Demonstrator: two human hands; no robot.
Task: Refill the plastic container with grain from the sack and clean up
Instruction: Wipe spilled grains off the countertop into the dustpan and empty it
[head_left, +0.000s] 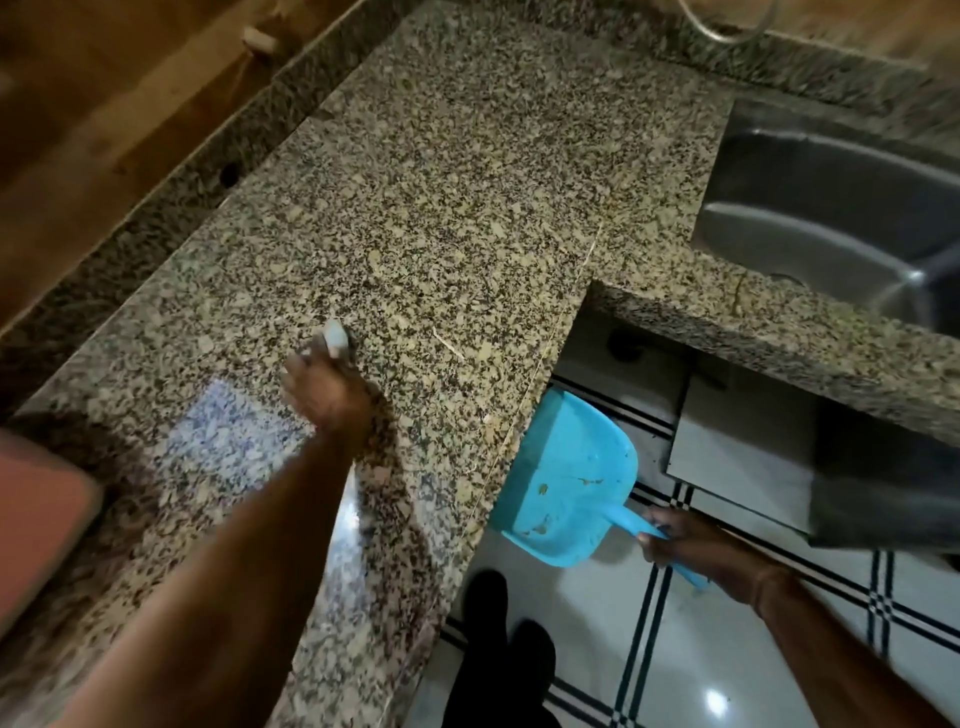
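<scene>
My left hand (327, 397) rests on the speckled granite countertop (441, 208) and grips a small pale object (335, 338); blur hides what it is. Below the counter's front edge, my right hand (680, 545) holds the handle of a blue plastic dustpan (566, 483), with the pan's mouth tucked under the edge. A few brownish bits lie inside the pan. A thin pale straw (449, 345) lies on the counter right of my left hand. Neither the sack nor the plastic container is in view.
A steel sink (831, 208) is set into the counter at the right. A reddish flat object (41, 519) sits at the counter's left edge. Below are white floor tiles with dark stripes (649, 649) and my dark-clad feet (498, 649). Wood panelling backs the counter.
</scene>
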